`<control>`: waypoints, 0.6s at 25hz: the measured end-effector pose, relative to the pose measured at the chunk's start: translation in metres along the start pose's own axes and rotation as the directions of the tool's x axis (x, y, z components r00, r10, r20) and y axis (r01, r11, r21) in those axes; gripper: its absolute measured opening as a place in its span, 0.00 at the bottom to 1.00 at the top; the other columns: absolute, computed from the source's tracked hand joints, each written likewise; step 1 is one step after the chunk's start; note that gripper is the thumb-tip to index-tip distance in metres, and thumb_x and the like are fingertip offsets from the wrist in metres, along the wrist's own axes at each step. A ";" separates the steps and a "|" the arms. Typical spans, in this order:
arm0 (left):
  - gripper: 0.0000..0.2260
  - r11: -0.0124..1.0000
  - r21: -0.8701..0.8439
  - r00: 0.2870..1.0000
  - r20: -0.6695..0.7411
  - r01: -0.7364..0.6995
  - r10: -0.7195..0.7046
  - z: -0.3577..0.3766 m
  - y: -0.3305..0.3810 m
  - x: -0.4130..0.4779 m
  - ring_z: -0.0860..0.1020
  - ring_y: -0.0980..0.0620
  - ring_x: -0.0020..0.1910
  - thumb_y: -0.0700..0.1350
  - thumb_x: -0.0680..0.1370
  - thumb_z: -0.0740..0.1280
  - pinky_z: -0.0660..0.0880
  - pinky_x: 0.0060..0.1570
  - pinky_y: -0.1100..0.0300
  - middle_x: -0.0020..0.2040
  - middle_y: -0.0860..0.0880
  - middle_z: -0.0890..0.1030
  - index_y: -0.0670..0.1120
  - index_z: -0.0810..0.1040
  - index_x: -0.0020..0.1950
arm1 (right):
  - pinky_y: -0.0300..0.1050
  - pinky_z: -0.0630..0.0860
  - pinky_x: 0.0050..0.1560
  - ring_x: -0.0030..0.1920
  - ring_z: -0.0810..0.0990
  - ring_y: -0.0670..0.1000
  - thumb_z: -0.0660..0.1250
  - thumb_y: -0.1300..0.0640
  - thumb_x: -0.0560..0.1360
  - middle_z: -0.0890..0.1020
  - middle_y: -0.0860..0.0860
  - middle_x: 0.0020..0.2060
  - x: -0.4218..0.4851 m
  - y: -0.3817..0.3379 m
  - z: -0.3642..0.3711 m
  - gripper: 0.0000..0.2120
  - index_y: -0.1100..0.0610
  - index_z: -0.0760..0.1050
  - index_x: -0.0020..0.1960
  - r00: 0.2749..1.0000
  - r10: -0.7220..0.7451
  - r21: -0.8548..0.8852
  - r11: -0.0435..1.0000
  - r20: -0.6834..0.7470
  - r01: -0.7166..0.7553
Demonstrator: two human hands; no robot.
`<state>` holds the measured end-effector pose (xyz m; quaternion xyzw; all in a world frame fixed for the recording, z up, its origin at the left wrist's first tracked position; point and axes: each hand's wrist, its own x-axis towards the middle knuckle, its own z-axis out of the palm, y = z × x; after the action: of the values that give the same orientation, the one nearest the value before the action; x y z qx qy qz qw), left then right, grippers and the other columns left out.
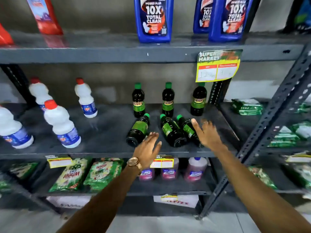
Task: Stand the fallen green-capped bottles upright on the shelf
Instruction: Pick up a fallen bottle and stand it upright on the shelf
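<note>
Three dark green-capped bottles lie on their sides on the grey middle shelf [104, 132]: a left one [138, 129], a middle one [170, 131] and a right one [187, 127], caps pointing to the back. Behind them three more green-capped bottles [168, 100] stand upright in a row. My left hand [148, 151], with a watch on its wrist, hovers open at the shelf's front edge beside the base of the left fallen bottle. My right hand [206, 133] is open, its fingers spread over the lower part of the right fallen bottle, partly hiding it.
Several white red-capped bottles [62, 125] stand on the left of the same shelf. Blue cleaner bottles [154, 19] and a red bottle [46, 15] stand on the shelf above, where a yellow price tag [218, 68] hangs. Green detergent packs [102, 174] and pink bottles [195, 169] fill the shelf below.
</note>
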<state>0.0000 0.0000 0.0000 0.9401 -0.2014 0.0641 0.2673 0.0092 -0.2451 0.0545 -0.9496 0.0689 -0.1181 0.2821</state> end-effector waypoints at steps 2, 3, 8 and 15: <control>0.22 0.992 -0.011 0.987 0.101 0.123 -0.121 0.014 -0.004 0.019 0.59 0.47 0.76 0.51 0.82 0.53 0.61 0.73 0.52 0.76 0.43 0.62 0.43 0.60 0.74 | 0.56 0.66 0.65 0.65 0.72 0.64 0.54 0.34 0.77 0.74 0.67 0.63 0.023 0.008 0.009 0.37 0.66 0.70 0.66 0.962 0.184 -0.021 0.983 0.204 -0.184; 0.23 0.989 0.033 0.981 0.125 0.147 -0.150 0.019 -0.006 0.025 0.58 0.46 0.76 0.49 0.82 0.53 0.60 0.74 0.52 0.76 0.42 0.60 0.42 0.58 0.75 | 0.57 0.69 0.65 0.64 0.73 0.63 0.55 0.30 0.75 0.74 0.66 0.64 0.033 0.010 0.014 0.40 0.66 0.70 0.66 0.931 0.229 -0.040 0.973 0.285 -0.227; 0.24 0.985 0.136 0.992 0.043 0.110 -0.116 0.043 -0.017 0.042 0.50 0.49 0.78 0.48 0.82 0.52 0.45 0.76 0.58 0.78 0.44 0.52 0.42 0.52 0.76 | 0.52 0.76 0.57 0.57 0.78 0.61 0.70 0.30 0.64 0.80 0.61 0.57 0.065 0.035 0.031 0.38 0.63 0.77 0.56 0.917 0.223 -0.020 0.973 0.331 -0.230; 0.23 0.958 0.270 0.995 -0.024 0.097 -0.094 0.051 -0.021 0.061 0.61 0.48 0.73 0.50 0.81 0.53 0.55 0.73 0.55 0.76 0.45 0.63 0.43 0.60 0.74 | 0.21 0.69 0.38 0.44 0.78 0.33 0.80 0.40 0.56 0.78 0.38 0.43 0.059 0.058 0.050 0.33 0.45 0.64 0.51 0.930 0.236 0.615 0.788 -0.281 -0.014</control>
<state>0.0652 -0.0320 -0.0391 0.9761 -0.1437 0.0832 0.1403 0.0752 -0.2789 -0.0078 -0.7675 0.1396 -0.2781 0.5605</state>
